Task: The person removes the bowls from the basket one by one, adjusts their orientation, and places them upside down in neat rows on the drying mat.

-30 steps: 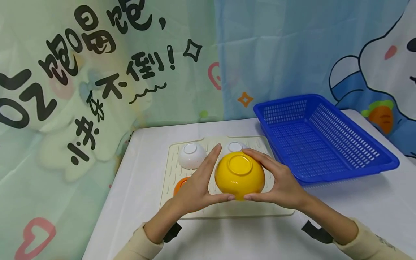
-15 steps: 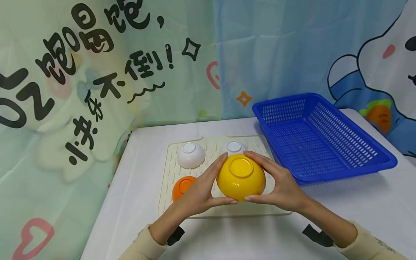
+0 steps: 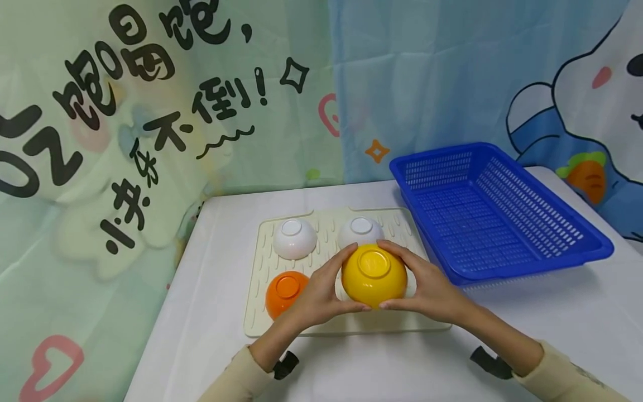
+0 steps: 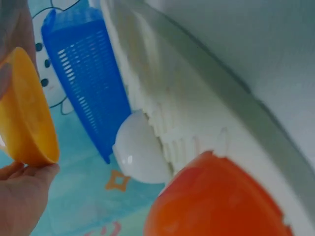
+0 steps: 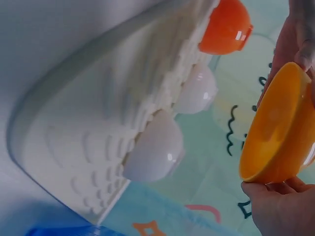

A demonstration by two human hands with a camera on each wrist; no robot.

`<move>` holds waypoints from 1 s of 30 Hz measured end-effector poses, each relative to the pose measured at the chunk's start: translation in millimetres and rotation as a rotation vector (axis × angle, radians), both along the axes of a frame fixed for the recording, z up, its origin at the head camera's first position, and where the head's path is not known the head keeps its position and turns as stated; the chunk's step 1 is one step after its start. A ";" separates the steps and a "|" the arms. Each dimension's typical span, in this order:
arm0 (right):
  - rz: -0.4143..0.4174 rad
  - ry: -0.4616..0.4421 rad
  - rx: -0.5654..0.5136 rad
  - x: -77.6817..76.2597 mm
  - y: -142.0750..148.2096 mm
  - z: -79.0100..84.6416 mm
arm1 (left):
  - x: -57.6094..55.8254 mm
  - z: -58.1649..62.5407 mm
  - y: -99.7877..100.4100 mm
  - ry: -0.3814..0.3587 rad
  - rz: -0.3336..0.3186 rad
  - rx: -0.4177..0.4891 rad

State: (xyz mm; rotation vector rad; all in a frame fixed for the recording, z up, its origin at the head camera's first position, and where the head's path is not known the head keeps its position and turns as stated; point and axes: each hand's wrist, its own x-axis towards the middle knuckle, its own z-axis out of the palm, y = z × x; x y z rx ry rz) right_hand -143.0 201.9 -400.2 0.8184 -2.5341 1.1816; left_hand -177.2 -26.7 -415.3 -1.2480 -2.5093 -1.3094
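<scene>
Both hands hold a yellow bowl (image 3: 374,282) upside down, with its foot ring facing up. My left hand (image 3: 321,296) grips its left side and my right hand (image 3: 434,287) its right side, thumbs at the near edge. In the wrist views the yellow bowl (image 5: 275,132) is clear of the cream ribbed mat (image 5: 74,128) below. An orange bowl (image 3: 281,296) stands upside down on the mat by my left wrist. Two white bowls, one at the back left (image 3: 294,245) and one at the back right (image 3: 359,230), are also upside down on it.
A blue slotted basket (image 3: 507,272) stands right of the mat, close to its edge. A white cloth (image 3: 361,368) covers the table. Printed curtains (image 3: 422,84) hang behind and at the left.
The yellow bowl has moved down towards the mat, with both hands around it. My left hand has shifted right, so more of the orange bowl shows.
</scene>
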 end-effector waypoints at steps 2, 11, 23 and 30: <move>-0.001 -0.031 0.020 -3.0 0.1 -5.8 | -0.9 -4.9 1.2 -0.026 0.032 -0.011; 0.017 -0.109 0.086 -9.5 -0.9 -28.4 | 2.4 -23.6 12.5 -0.104 0.167 -0.092; 0.014 -0.210 0.138 -8.5 -4.5 -43.9 | 8.4 -37.1 20.2 -0.111 0.216 -0.267; 0.007 -0.240 0.162 -9.8 -6.0 -48.1 | 6.6 -37.0 19.8 -0.113 0.206 -0.336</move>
